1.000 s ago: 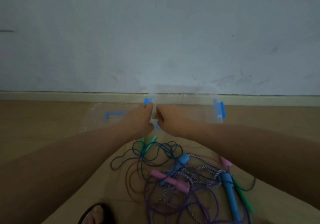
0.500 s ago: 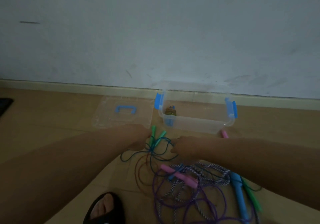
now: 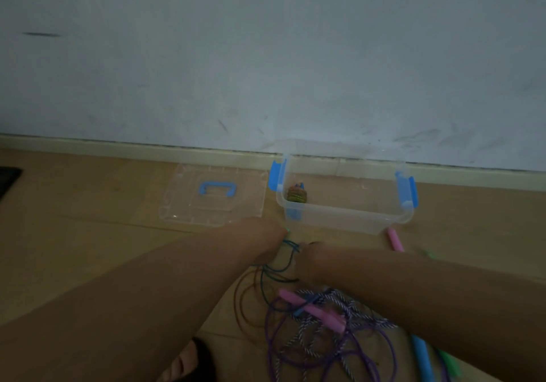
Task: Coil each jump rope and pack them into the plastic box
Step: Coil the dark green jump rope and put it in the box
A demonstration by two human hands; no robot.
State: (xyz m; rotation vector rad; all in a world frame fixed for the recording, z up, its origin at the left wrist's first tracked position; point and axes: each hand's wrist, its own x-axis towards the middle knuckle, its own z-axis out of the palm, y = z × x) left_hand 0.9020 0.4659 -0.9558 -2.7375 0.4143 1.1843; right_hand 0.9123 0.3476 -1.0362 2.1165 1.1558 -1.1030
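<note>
Several jump ropes [image 3: 325, 319] lie tangled on floor [image 3: 88, 248], just before plastic box [image 3: 345, 219]. Box open, lid [image 3: 212, 201] beside it. Left hand [image 3: 266, 234] and right hand [image 3: 307, 260] reach down at dark thin rope [image 3: 274, 269]; fingers hidden, cannot tell grip. Ropes likely light, floppy, snag easily. Best hold: stiff handles, like pink handle [image 3: 313, 310].

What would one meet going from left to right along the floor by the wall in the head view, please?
Clear lid with its blue handle → plastic box, open → loose pink handle.
</note>
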